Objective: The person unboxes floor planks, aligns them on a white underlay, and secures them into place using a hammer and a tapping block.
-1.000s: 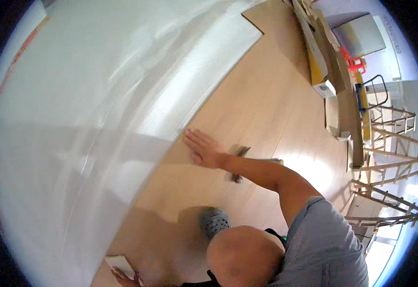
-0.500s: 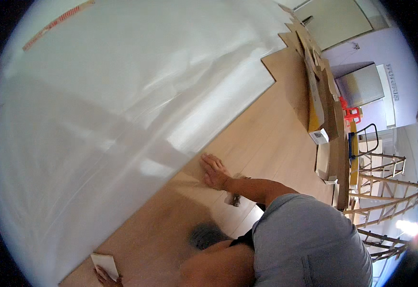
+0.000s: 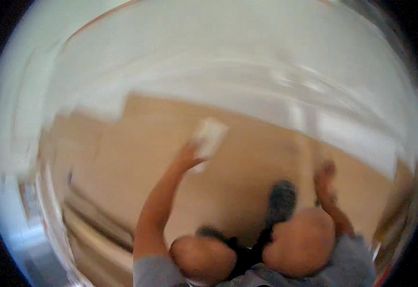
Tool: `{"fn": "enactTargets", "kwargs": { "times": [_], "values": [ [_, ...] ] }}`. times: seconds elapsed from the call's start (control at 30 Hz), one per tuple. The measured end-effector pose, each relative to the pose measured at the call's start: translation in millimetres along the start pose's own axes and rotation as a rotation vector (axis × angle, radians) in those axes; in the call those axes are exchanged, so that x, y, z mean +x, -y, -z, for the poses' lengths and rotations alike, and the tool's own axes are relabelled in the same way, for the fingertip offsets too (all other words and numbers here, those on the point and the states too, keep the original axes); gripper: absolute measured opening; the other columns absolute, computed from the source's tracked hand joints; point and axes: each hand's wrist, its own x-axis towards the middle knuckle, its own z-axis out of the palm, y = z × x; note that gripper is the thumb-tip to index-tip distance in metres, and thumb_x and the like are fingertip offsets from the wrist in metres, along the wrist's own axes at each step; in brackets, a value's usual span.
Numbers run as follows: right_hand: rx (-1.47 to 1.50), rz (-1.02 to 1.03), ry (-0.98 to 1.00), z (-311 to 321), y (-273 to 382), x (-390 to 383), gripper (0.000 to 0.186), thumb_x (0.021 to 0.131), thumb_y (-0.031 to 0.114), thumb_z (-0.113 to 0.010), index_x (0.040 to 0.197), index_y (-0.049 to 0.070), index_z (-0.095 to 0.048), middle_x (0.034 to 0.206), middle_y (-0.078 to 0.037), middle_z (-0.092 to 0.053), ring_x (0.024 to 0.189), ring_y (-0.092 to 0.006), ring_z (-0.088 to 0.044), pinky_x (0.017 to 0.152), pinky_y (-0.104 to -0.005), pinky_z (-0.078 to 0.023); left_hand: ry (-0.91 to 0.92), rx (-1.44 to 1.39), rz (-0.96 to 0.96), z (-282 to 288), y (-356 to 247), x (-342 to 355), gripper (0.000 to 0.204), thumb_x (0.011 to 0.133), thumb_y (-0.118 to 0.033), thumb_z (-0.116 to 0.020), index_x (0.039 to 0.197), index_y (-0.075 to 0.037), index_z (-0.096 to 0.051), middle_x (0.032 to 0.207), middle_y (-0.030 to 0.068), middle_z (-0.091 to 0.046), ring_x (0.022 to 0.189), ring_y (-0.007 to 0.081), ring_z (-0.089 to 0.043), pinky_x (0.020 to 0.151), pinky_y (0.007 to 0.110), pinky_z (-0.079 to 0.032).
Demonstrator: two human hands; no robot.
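Left hand [image 3: 188, 155] holds a white block [image 3: 209, 136] in its grip over the wooden floor [image 3: 142, 143] — right hand [image 3: 325, 179] too blurred to tell.

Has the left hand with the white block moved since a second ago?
Yes. The left hand and white block have reached out over the wooden floor, past the knees.

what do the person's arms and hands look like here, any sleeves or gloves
Both forearms are bare. Short grey sleeves end near the upper arms. The left hand and the right hand show no gloves. The picture is blurred by motion, so rings, a watch or other small markings cannot be made out.
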Motion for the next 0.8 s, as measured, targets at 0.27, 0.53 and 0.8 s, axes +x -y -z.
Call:
{"fn": "enactTargets", "kwargs": {
  "times": [0.27,0.53,0.8],
  "values": [
    [0.282,0.384,-0.124,80,69,21,0.057,0.094,0.026,-0.056,0.142,-0.004,-0.047,0.138,-0.029,-0.051,0.13,-0.0402,-0.049,0.109,-0.0492,-0.036,-0.638,-0.108,0.492,-167,93,-257,0.039,0.089,-0.029,-0.065,0.119,-0.004,-0.063,0.121,0.0164,-0.063,0.119,0.0364,-0.056,0.102,0.047,-0.045],
    [0.26,0.736,0.056,173,110,42,0.053,0.094,0.025,-0.057,0.139,-0.003,-0.049,0.13,-0.029,-0.055,0.123,-0.0394,-0.053,0.104,-0.0484,-0.04,-1.219,-0.637,1.524,-338,115,-543,0.039,0.096,-0.037,-0.058,0.119,-0.006,-0.066,0.117,0.0168,-0.067,0.105,0.0367,-0.065,0.092,0.044,-0.052],
    [0.141,0.895,0.19,274,143,58,0.05,0.094,0.024,-0.057,0.137,-0.002,-0.051,0.123,-0.028,-0.059,0.117,-0.0386,-0.058,0.099,-0.0476,-0.044,-2.329,-1.282,1.528,-272,174,-688,0.062,0.095,-0.063,-0.056,0.11,-0.002,-0.06,0.086,0.0121,-0.06,0.065,0.0256,-0.06,0.057,0.042,-0.056]
  ]
}}
